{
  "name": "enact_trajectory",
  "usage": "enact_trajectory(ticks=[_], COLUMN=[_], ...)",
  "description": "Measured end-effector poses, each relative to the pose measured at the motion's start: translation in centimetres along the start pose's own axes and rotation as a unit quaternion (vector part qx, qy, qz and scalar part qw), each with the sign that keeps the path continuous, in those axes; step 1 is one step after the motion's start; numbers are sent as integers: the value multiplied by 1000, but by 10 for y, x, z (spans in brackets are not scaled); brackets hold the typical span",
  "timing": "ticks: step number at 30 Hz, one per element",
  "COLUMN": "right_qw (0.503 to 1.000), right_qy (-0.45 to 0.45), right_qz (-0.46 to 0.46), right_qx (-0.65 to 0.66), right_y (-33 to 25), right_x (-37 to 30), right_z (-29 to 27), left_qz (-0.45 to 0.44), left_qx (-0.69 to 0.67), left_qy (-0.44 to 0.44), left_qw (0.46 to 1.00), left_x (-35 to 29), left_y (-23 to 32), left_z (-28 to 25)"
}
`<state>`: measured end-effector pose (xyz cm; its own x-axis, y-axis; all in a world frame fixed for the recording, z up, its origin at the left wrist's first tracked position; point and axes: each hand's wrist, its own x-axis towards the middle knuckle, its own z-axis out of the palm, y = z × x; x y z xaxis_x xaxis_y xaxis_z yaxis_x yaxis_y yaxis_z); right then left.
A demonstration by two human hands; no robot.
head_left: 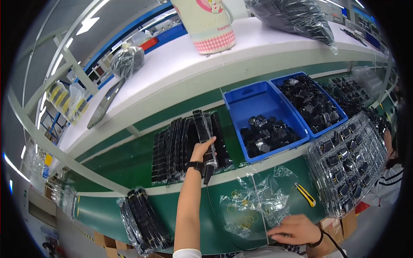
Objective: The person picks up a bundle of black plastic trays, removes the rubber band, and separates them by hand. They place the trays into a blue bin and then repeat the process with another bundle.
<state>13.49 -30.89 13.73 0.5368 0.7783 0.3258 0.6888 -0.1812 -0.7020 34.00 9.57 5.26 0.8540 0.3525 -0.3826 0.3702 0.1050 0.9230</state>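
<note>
My left hand (202, 150), with a dark watch on its wrist, is closed around a clear-wrapped strip of black blocks (204, 127). That strip lies over the right part of a row of similar black strips (172, 148) on the green shelf. My right hand (297, 230) hovers low at the bench's near edge, its fingers loosely stretched to the left, with nothing visible in them. Beside it lie crumpled clear plastic bags (258, 200) and thin yellow rubber bands (247, 220). A yellow utility knife (305, 195) rests farther back on the green bench.
Two blue bins (269, 99) with small black parts stand at the back. Clear trays (348, 165) with black parts are stacked at right, near another person's arm (388, 142). More wrapped black strips (144, 219) lie front left. A white shelf (167, 71) bears a patterned container (211, 30).
</note>
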Motion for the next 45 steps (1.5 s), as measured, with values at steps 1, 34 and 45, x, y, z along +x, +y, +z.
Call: enact_trajectory(ticks=[1, 34, 45], right_qw=[999, 915, 960], right_qy=[26, 117, 96], right_qz=[-24, 287, 264], right_qx=[-8, -260, -15], right_y=[0, 97, 57], right_x=[9, 29, 46], right_z=[-10, 8, -6], left_qz=[19, -20, -14], left_qx=[20, 595, 486], left_qy=[21, 466, 430], left_qw=[999, 654, 761], left_x=[0, -314, -299], left_y=[2, -165, -169], left_z=[5, -190, -116])
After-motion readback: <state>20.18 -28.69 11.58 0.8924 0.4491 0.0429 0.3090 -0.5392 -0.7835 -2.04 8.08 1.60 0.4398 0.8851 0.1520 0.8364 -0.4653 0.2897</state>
